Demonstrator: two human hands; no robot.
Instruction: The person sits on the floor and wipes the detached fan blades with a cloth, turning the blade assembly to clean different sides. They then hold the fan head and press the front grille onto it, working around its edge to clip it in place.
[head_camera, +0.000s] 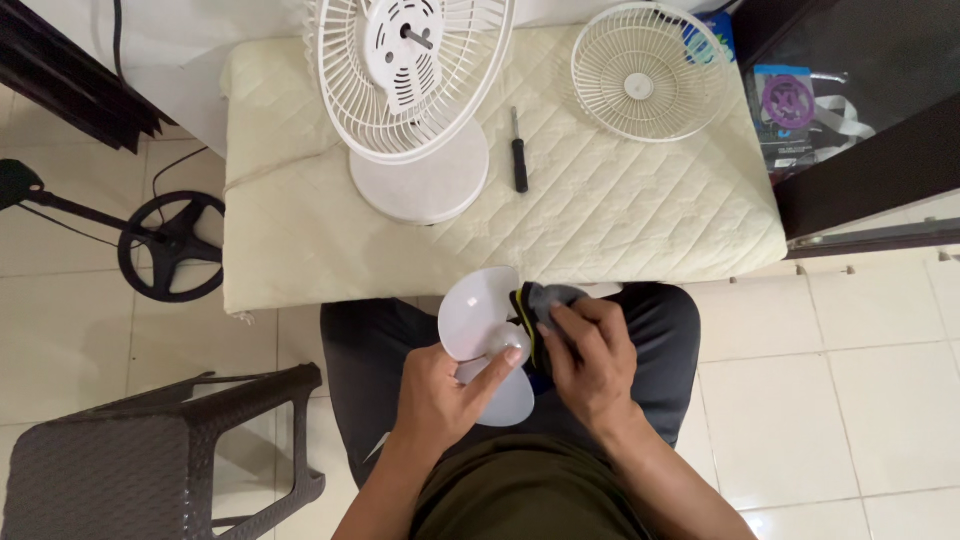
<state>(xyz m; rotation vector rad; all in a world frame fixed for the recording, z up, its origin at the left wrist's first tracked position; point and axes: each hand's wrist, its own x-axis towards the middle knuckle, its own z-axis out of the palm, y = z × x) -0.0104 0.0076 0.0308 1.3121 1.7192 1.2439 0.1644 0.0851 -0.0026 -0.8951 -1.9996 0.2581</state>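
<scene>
A white fan blade (478, 315) is held over the lap, just in front of the near edge of the surface (620, 220). Its flat lobes are turned up toward the camera; one lobe points up and left toward the surface, another points down toward the body, so the visible long axis runs roughly from the surface to the person. The hub sits between the two hands.

The blade is gripped from below by the left hand (440, 395), whose grip is clenched on it, with the forefinger laid across the hub. A grey cloth (545, 300) with a dark edge is grasped by the right hand (590, 360) and pressed against the blade's right side.

On the padded cream surface, one fan body (410, 90) is seen, with its rear grille and round base. One loose front grille (648, 70) lies face up well to its right. One black screwdriver (519, 155) lies between them, with its long axis running away from the person and the tip pointing to the far side.

On the floor, one dark woven stool (160, 450) stands at the left, and one black round stand (170, 245) lies beyond it.
</scene>
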